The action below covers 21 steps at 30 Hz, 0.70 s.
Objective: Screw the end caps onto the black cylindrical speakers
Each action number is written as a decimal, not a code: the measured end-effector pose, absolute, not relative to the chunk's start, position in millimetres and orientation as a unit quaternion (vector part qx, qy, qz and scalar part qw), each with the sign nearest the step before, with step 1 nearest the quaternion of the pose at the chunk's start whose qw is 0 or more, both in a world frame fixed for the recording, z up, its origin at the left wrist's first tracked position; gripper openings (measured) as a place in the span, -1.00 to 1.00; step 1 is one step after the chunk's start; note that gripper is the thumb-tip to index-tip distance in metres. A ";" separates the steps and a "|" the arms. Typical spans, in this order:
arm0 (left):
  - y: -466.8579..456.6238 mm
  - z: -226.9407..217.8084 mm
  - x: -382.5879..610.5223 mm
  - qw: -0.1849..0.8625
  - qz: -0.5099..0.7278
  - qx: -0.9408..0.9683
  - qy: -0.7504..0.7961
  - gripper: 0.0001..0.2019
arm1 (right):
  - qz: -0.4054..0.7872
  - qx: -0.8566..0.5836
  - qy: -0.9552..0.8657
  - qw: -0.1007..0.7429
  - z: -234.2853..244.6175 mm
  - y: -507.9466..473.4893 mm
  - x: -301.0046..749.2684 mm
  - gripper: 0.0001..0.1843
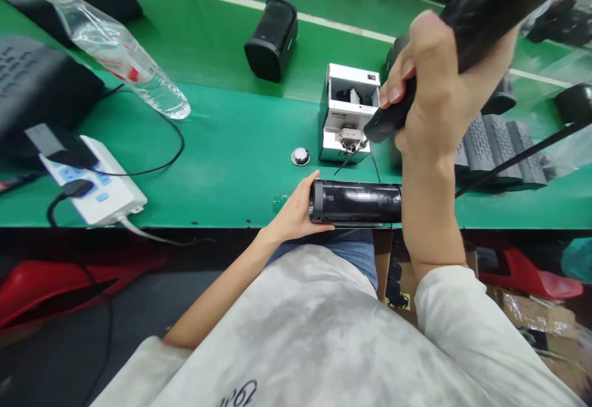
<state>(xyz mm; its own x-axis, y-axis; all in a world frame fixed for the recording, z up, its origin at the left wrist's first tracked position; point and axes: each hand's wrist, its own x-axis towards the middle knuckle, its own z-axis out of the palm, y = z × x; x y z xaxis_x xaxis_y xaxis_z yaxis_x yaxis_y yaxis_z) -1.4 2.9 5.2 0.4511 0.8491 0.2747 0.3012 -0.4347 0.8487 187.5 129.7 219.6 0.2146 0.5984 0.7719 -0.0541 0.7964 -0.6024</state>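
My left hand grips the left end of a black cylindrical speaker with a perforated grille, which lies lengthwise at the front edge of the bench. My right hand is wrapped around a black electric screwdriver, raised and slanting down to the left. Its thin bit reaches the front of a silver-white screw feeder; whether it touches there I cannot tell. The speaker's right end is hidden behind my right forearm. A small round silver-rimmed part lies left of the feeder.
A white power strip with plugs and cables sits at the left. Behind it stands a water bottle. Another black speaker stands at the back, and several ridged dark grey pieces are lined up at the right on the green bench.
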 end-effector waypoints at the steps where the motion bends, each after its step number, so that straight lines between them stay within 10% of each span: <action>1: 3.0 4.8 -1.3 0.375 0.367 0.764 0.375 0.44 | 0.231 -0.228 -0.590 0.739 224.0 121.3 182.4 -0.76; 21: -0.1 6.7 8.0 0.385 0.397 0.743 0.377 0.28 | 0.355 -0.289 -0.582 0.672 169.9 87.2 140.7 -0.62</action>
<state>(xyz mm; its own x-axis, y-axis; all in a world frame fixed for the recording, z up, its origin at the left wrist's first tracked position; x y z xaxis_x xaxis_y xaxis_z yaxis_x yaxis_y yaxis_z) 8.0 -0.1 6.7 0.3991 0.8665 0.2999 0.2547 -0.4190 0.8715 140.7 87.2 169.9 0.0702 0.8132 0.5777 -0.1414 0.5814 -0.8012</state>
